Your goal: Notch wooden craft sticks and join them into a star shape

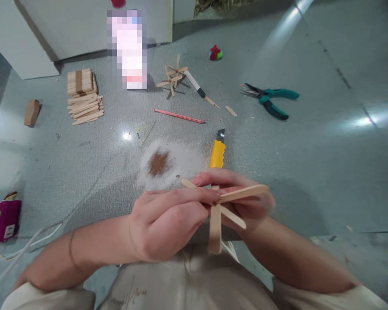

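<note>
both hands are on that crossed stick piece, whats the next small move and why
Probably keep pinching the crossing point steady. Both the left hand and right hand grip the crossed stick piece where its sticks overlap, fanned at angles, so letting go might let them shift.

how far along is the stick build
One crossed-stick assembly already lies finished-looking on the floor. A second stick cluster is pinched between left hand and right hand, several sticks joined. The stick stack looks largely unused.
</note>
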`<control>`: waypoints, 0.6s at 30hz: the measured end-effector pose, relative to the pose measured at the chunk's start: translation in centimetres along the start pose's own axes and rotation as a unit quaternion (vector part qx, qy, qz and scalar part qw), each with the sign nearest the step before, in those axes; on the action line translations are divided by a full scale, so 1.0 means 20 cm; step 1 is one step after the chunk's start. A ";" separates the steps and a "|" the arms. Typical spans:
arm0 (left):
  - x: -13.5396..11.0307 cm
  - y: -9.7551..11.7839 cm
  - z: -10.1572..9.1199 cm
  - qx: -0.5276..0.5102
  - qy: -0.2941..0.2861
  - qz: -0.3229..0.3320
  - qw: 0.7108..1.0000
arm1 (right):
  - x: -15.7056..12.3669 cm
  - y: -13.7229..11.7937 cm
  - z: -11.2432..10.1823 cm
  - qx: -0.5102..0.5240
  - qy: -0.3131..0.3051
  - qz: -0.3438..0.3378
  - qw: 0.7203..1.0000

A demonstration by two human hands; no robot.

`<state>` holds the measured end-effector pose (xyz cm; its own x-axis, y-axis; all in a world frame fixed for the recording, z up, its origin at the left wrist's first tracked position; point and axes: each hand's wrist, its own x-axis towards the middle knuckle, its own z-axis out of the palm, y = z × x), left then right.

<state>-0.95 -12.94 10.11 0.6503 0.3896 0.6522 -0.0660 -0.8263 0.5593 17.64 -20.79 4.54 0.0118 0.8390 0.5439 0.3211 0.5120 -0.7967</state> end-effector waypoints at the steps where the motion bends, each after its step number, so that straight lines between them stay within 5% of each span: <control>1: 0.00 0.00 0.00 -0.003 0.003 -0.003 1.000 | 0.00 0.00 0.00 0.003 0.000 -0.015 1.000; 10: -0.03 -0.01 -0.02 -0.055 -0.043 -0.036 0.997 | -0.01 0.04 -0.01 0.042 -0.002 -0.056 0.998; 18: -0.04 -0.01 0.02 -0.073 0.013 -0.031 0.997 | 0.03 0.03 0.01 0.021 0.026 -0.076 0.997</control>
<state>-1.15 -13.25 9.18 0.6365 0.4504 0.6262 -0.1374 -0.7326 0.6666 17.67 -20.04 4.34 0.0159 0.7407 0.6716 0.2837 0.6408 -0.7134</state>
